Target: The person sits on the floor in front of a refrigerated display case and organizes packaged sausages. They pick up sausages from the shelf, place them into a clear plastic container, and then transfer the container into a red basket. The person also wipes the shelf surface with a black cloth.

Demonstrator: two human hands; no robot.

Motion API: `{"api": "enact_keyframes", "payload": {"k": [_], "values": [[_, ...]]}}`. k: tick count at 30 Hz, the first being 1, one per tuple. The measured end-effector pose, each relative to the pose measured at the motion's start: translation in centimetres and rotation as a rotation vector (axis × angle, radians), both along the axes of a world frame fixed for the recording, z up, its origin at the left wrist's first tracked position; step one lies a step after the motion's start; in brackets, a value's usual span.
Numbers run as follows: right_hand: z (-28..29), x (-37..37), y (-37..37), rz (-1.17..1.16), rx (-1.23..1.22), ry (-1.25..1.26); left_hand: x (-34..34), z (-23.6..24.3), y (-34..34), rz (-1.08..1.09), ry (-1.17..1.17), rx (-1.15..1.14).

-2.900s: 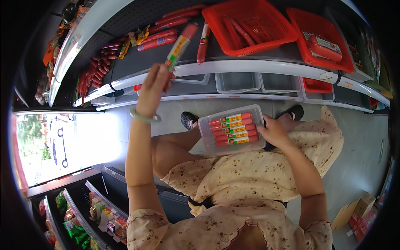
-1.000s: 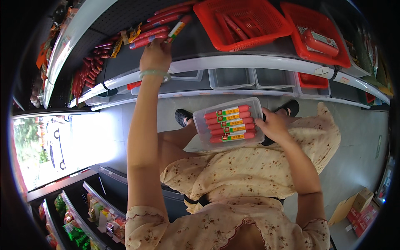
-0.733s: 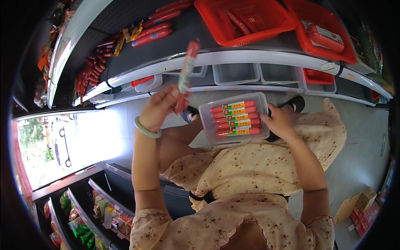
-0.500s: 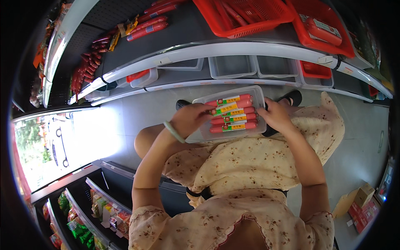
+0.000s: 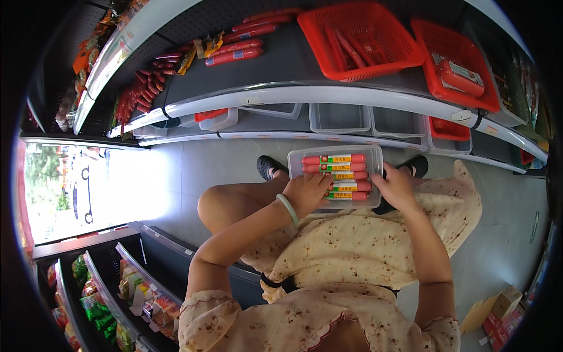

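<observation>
A clear plastic box point(image 5: 298, 155) is held above my lap, tilted so its inside shows. Several pink sausages point(image 5: 346, 159) with yellow and green labels lie side by side in it. My left hand point(image 5: 308, 193), with a pale bangle at its wrist, reaches over the box's left side. Its fingers lie stretched over the left ends of the nearer sausages, hiding those ends. My right hand point(image 5: 397, 189) grips the box's right wall, thumb at the rim.
Ahead, a dark shelf bears red baskets point(image 5: 324, 66) of sausages and loose sausages point(image 5: 233, 57). On the level beneath stand clear bins point(image 5: 339, 120). Snack racks point(image 5: 105, 302) are at lower left, cardboard boxes point(image 5: 504, 305) at lower right. My shoes point(image 5: 271, 167) flank the box.
A sausage that my left hand held raised over the others now lies in the row. The left hand has moved right and down onto the sausages. The right hand keeps its hold.
</observation>
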State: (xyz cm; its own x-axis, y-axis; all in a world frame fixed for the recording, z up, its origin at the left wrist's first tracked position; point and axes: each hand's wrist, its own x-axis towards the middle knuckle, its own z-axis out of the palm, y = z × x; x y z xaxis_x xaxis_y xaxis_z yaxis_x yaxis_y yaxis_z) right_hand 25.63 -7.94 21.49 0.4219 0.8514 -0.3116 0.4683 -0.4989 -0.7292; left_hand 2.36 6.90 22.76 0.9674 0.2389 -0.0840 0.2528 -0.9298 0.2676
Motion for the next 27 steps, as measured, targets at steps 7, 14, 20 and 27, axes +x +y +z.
{"api": "enact_keyframes", "payload": {"k": [7,14,20,27], "values": [[1.8,-0.3,0.3,0.009,0.011,0.096,4.9,8.5,3.9,0.279,-0.616,-0.329],[-0.3,-0.6,-1.4,-0.086,0.149,0.341,14.9,12.7,12.0,0.881,-0.651,-0.618],[5.3,-1.0,-2.7,-0.232,0.111,0.386,15.3,11.1,16.3,0.707,-0.526,-1.297],[12.6,-0.2,-2.7,-0.461,0.034,0.668,3.3,14.2,17.3,0.795,-1.001,-1.123]]}}
